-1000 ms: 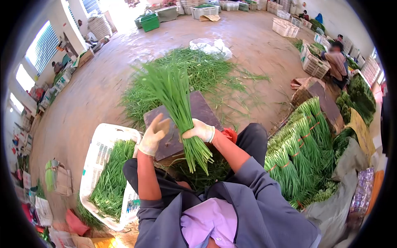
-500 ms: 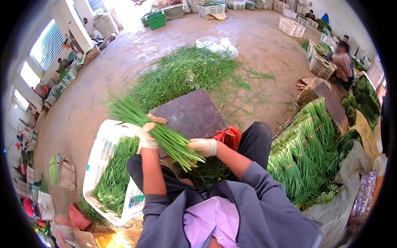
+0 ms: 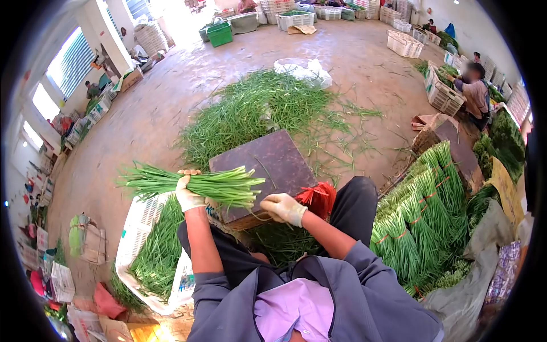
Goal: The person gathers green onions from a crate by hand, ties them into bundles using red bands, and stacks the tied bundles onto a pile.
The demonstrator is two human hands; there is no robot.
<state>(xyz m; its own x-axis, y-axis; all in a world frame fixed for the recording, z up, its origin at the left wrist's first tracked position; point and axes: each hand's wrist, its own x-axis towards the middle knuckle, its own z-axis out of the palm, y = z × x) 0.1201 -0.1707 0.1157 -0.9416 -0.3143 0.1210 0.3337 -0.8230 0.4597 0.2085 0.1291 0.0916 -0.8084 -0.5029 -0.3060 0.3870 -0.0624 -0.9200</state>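
My left hand (image 3: 188,194), in a pale glove with bare fingertips, is wrapped round a bunch of green chive stalks (image 3: 225,185). The bunch lies level across the near left corner of a dark board on a box (image 3: 268,162), its cut ends pointing right and its loose tops left. Just off those cut ends is my right hand (image 3: 283,208), gloved the same way, with its fingers closed. A thin stalk seems to trail from them. Beside that hand is a bundle of red ties (image 3: 319,198).
A white crate (image 3: 126,251) of loose stalks stands at my left. Banded bunches (image 3: 419,214) are stacked at my right. Beyond the board lies a heap of loose greens (image 3: 256,105) and a white plastic bag (image 3: 305,71). Another person (image 3: 474,94) sits at the far right by a crate.
The bunch has swung from slanting to level and moved left in my left hand. My right hand has let go of its cut ends and drawn slightly away from them.
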